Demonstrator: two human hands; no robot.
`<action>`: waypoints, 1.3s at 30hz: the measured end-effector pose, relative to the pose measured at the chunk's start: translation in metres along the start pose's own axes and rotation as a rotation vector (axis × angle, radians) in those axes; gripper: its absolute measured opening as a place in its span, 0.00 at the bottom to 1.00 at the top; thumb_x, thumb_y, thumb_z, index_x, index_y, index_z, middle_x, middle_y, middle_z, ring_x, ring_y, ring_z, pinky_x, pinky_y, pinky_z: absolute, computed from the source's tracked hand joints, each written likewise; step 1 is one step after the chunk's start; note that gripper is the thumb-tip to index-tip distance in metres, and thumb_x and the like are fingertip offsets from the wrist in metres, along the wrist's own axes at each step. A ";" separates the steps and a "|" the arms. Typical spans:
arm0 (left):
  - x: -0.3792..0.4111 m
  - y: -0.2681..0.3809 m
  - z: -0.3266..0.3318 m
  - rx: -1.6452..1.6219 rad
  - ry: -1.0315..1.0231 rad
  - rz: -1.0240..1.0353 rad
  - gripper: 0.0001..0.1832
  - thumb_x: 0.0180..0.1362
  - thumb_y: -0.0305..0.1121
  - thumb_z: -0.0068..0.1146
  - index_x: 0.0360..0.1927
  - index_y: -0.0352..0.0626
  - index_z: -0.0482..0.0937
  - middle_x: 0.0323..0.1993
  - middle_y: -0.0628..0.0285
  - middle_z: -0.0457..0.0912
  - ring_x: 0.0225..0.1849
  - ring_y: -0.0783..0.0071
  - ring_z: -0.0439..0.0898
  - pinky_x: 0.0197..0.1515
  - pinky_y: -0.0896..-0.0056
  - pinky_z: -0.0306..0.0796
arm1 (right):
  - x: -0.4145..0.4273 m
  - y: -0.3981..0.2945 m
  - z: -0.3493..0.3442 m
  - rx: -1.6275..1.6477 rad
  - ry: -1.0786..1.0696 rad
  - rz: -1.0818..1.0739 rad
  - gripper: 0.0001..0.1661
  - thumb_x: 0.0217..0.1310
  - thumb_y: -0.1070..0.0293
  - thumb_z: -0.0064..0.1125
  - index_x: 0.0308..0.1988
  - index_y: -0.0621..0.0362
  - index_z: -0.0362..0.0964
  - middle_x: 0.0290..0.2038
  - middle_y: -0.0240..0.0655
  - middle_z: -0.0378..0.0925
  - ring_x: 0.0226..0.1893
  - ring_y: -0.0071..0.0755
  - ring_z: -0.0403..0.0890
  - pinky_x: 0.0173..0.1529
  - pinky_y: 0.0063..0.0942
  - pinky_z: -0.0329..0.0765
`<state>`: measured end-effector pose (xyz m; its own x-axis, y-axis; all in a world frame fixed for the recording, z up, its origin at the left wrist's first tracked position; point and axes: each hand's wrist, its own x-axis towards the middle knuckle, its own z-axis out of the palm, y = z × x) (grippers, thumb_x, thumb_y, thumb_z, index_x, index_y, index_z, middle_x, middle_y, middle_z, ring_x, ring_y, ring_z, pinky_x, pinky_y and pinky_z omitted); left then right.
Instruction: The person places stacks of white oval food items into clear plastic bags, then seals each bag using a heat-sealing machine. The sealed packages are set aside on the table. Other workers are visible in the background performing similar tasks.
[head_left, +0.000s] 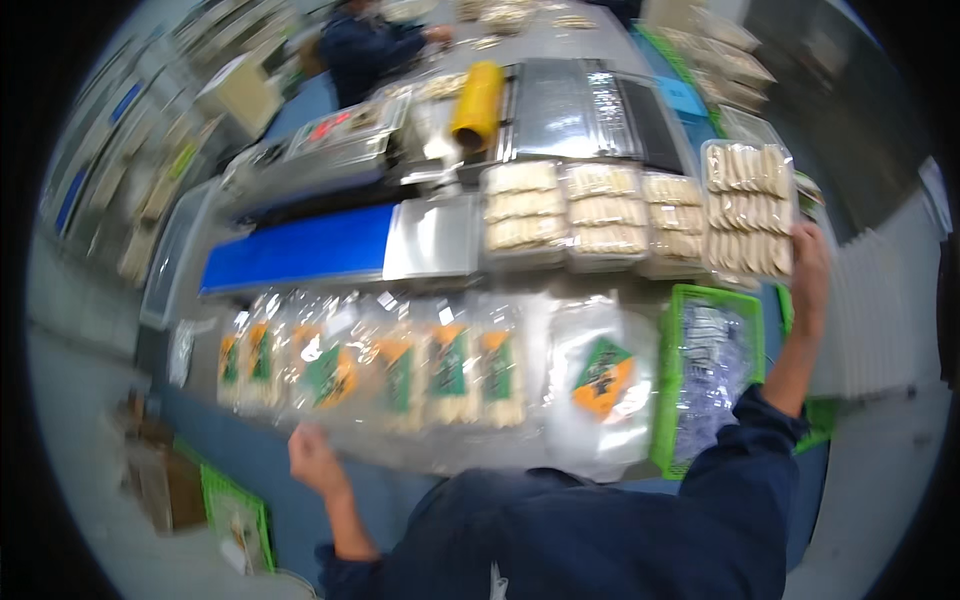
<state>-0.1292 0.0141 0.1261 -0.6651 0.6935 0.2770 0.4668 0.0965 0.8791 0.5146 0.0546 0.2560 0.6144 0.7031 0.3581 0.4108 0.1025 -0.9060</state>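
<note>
My right hand (810, 244) is at the right edge of a clear plastic tray of pale, stick-like food pieces (750, 210), its fingers closed on the rim. More such trays (525, 206) stand in a row to its left. My left hand (307, 450) is closed like a loose fist by the front edge of the steel table, below several filled clear bags (450, 375) with green and orange labels. Whether it pinches a bag's edge is blurred. A flatter labelled bag, seemingly empty (604, 382), lies right of them.
A green basket (670, 390) of small packets stands at the right. Beyond the trays are a blue conveyor-like strip (300, 251), a metal plate (431, 236) and a yellow roll (478, 105). A co-worker (367, 49) is at the far table. A green crate (236, 517) sits lower left.
</note>
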 end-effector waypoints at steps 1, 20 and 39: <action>0.007 -0.011 0.006 0.026 -0.019 0.055 0.08 0.53 0.26 0.50 0.33 0.32 0.77 0.27 0.61 0.78 0.29 0.76 0.73 0.35 0.73 0.69 | -0.017 -0.014 0.018 0.208 -0.120 0.042 0.09 0.55 0.66 0.46 0.25 0.57 0.68 0.21 0.22 0.63 0.23 0.13 0.62 0.28 0.14 0.59; -0.015 -0.051 -0.008 -0.204 -0.043 0.248 0.08 0.50 0.21 0.55 0.35 0.33 0.76 0.26 0.54 0.78 0.27 0.69 0.78 0.29 0.75 0.70 | -0.411 -0.057 0.255 0.435 -0.749 0.154 0.05 0.55 0.73 0.47 0.28 0.63 0.64 0.24 0.32 0.71 0.23 0.18 0.67 0.29 0.16 0.67; -0.027 -0.023 -0.029 -0.700 -0.471 -0.185 0.19 0.54 0.18 0.48 0.51 0.31 0.64 0.27 0.63 0.74 0.29 0.84 0.73 0.30 0.84 0.67 | -0.359 -0.060 0.276 0.420 -0.850 0.364 0.09 0.60 0.68 0.47 0.27 0.58 0.64 0.23 0.24 0.67 0.24 0.16 0.66 0.30 0.16 0.66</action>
<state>-0.1389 -0.0278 0.1097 -0.3115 0.9488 0.0519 -0.1952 -0.1174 0.9737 0.0834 -0.0096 0.1193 -0.0946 0.9918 -0.0860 -0.0759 -0.0934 -0.9927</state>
